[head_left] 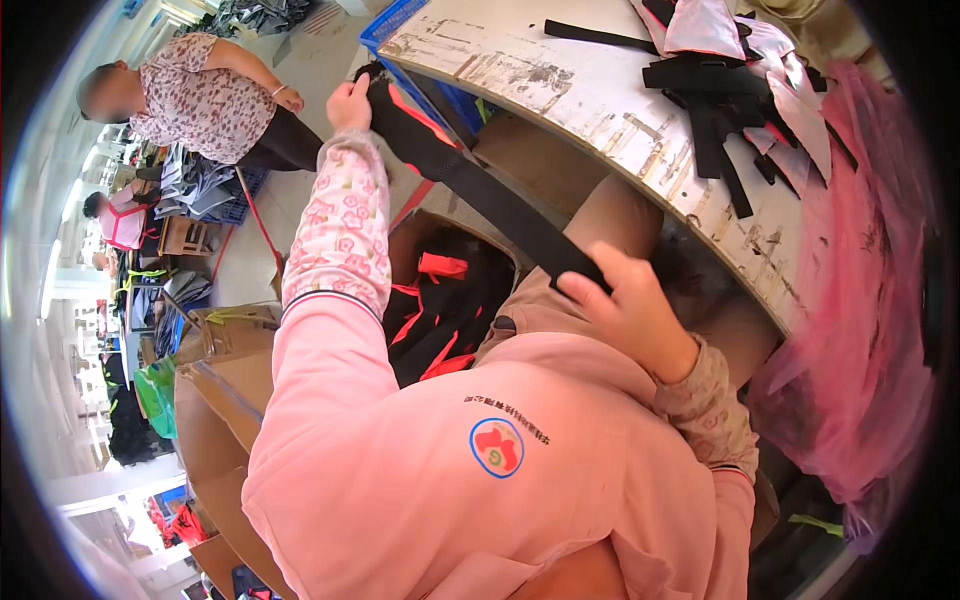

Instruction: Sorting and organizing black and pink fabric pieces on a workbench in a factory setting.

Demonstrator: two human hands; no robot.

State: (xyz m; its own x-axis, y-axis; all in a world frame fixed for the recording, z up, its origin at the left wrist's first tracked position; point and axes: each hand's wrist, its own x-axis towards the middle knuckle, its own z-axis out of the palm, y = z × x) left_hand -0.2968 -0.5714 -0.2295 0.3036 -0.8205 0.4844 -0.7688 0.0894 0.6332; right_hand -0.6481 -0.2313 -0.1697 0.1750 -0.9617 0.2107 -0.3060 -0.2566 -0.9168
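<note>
A long black fabric strap [500, 207] with bright coral edging near its far end is stretched between my two hands. My left hand [350, 103], at the end of an outstretched arm, grips the far end beside the table's corner. Over my lap, my right hand [632, 305] holds the near end, its thumb lying along the strap. Below the strap, a cardboard box [405, 232] contains black pieces with coral trim [440, 310].
On the worn white table [600, 120] at the right lie black straps [705, 110] and pale pink fabric pieces [705, 28]. Pink translucent sheeting [850, 300] hangs beside it. Another cardboard box [225, 400] stands left. A person [205, 100] in a patterned top is at the upper left.
</note>
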